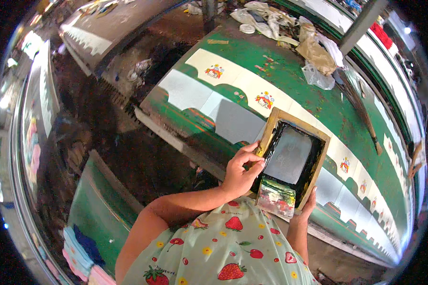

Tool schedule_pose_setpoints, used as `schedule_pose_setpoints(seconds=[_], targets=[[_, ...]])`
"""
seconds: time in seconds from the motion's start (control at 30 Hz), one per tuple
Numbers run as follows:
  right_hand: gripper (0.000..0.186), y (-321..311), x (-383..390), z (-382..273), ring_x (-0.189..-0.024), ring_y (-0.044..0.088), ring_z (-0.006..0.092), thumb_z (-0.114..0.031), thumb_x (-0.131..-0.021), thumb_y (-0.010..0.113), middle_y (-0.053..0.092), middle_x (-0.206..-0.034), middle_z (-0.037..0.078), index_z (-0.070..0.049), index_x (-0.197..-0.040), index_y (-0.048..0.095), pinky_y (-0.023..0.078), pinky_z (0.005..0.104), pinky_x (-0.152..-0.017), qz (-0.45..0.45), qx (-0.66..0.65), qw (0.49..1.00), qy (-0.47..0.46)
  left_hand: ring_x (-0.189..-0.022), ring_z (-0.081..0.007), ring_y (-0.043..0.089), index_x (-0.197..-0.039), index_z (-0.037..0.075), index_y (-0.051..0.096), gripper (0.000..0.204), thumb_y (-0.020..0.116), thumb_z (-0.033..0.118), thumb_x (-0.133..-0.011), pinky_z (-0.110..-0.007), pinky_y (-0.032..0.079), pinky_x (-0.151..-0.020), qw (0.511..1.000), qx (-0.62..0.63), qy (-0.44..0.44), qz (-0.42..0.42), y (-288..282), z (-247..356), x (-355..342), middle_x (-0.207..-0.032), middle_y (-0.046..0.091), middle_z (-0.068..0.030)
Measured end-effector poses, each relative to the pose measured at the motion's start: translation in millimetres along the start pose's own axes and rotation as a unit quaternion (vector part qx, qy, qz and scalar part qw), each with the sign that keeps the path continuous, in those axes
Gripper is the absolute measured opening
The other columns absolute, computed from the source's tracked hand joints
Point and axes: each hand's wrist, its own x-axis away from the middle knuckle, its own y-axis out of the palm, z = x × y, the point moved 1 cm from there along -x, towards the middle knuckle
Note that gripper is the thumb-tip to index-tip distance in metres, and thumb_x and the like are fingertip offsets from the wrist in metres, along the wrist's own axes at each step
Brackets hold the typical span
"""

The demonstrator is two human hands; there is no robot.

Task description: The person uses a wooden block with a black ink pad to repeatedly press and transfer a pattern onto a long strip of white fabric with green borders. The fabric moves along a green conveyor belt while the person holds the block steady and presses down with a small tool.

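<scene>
Tilted in front of me is a wooden-framed printing screen, its grey mesh ringed with black ink. My left hand has fingers and thumb bent together at the frame's left side. Under the lower right corner, my right hand supports the frame; its fingers are partly hidden behind the wood. A flat piece smeared with red, white and green lies in the frame's lower end, its kind unclear. Beyond the screen, cream cut pieces carrying small colourful prints lie in a row, beside pale blue-grey pieces.
The long green table slopes away to the right. Crumpled cloths and plastic bags lie at its far side, near a twig broom and a metal post. Folded blue and pink cloth sits at the lower left.
</scene>
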Motion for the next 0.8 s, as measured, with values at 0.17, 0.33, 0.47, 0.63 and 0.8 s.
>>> schedule_pose_setpoints(seconds=[0.17, 0.33, 0.47, 0.63, 0.8], targets=[[0.047, 12, -1, 27, -0.113, 0.076, 0.0241, -0.046, -0.118, 0.058, 0.079, -0.124, 0.007, -0.007, -0.141, 0.068, 0.06, 0.0403, -0.102, 0.002, -0.036, 0.999, -0.026, -0.129, -0.0258, 0.071, -0.112, 0.001, 0.079, 0.012, 0.081, 0.007, -0.102, -0.037, 0.058, -0.105, 0.999, -0.005, 0.018, -0.034, -11, -20, -22, -0.158, 0.064, -0.0263], [0.047, 53, 12, 52, -0.105, 0.077, 0.0242, -0.046, -0.117, 0.058, 0.079, -0.121, 0.009, -0.005, -0.136, 0.07, 0.062, 0.0404, -0.094, 0.079, -0.073, 0.992, -0.062, -0.129, -0.023, 0.072, -0.116, 0.001, 0.077, 0.013, 0.078, 0.006, -0.104, -0.036, 0.058, -0.104, 0.994, 0.052, 0.01, -0.096, -38, -35, -60, -0.16, 0.063, -0.0259], [0.045, 71, 21, 72, -0.097, 0.075, 0.0217, -0.046, -0.115, 0.062, 0.077, -0.111, 0.008, -0.004, -0.13, 0.071, 0.061, 0.0374, -0.086, 0.177, -0.036, 0.976, -0.124, -0.133, -0.0256, 0.071, -0.116, 0.002, 0.077, 0.014, 0.079, 0.005, -0.103, -0.037, 0.057, -0.108, 0.99, 0.07, -0.008, -0.121, -58, -58, -72, -0.16, 0.063, -0.025], [0.043, 97, 32, 121, -0.101, 0.076, 0.0227, -0.045, -0.116, 0.062, 0.078, -0.116, 0.008, -0.005, -0.131, 0.071, 0.062, 0.0388, -0.089, 0.186, -0.009, 0.974, -0.13, -0.138, -0.0309, 0.069, -0.113, 0.003, 0.078, 0.02, 0.079, -0.003, -0.094, -0.04, 0.056, -0.111, 0.989, 0.044, 0.018, -0.143, -99, -84, -94, -0.16, 0.064, -0.0228], [0.042, 121, 22, 133, -0.1, 0.073, 0.0175, -0.04, -0.116, 0.063, 0.078, -0.115, 0.006, -0.002, -0.131, 0.074, 0.059, 0.0338, -0.091, 0.236, 0.085, 0.956, -0.151, -0.138, -0.0314, 0.069, -0.113, 0.005, 0.08, 0.031, 0.075, -0.008, -0.086, -0.04, 0.057, -0.11, 0.988, 0.022, -0.008, -0.155, -128, -99, -114, -0.161, 0.064, -0.0219]])
